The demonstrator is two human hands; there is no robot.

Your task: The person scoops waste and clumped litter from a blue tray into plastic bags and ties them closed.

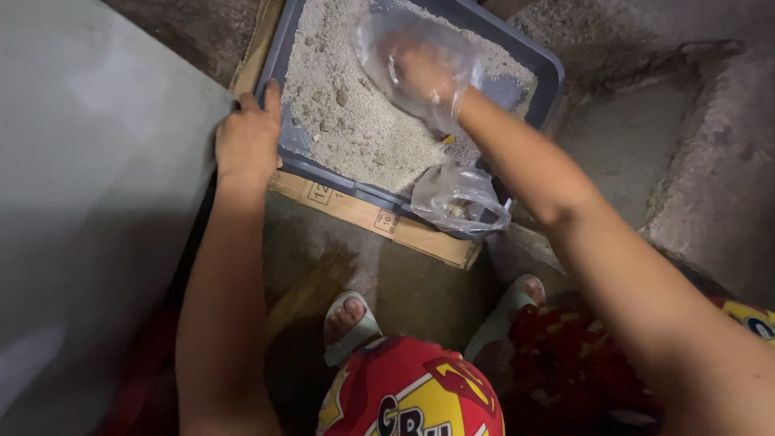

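1. Here, in the head view, we look straight down at a grey litter tray [539,74] filled with pale gritty litter [355,121], resting on a flat sheet of cardboard [420,234] on the concrete floor [613,153].
2. Our left hand [247,139] is curled over the tray's near-left rim, fingers hooked inside and thumb outside, clamped on the edge. That grip looks like what keeps the tray from sliding, so we judge it best kept firm and low.
3. Our right hand [420,71] sits inside a clear plastic bag [387,36] worn like a glove, pressed down on the litter toward the far right of the tray. The plastic blurs the fingers, so we cannot tell how far they are spread or whether they have closed on a clump.
4. A second clear bag [460,202] lies against the tray's near-right corner, mouth up, with something small and dark inside.
5. We would say shallow, slow scooping suits this, fingertips under the clump so the thin plastic does not tear.
6. Our sandalled feet [349,319] stand just short of the cardboard, close enough that spilled grit could land on them.
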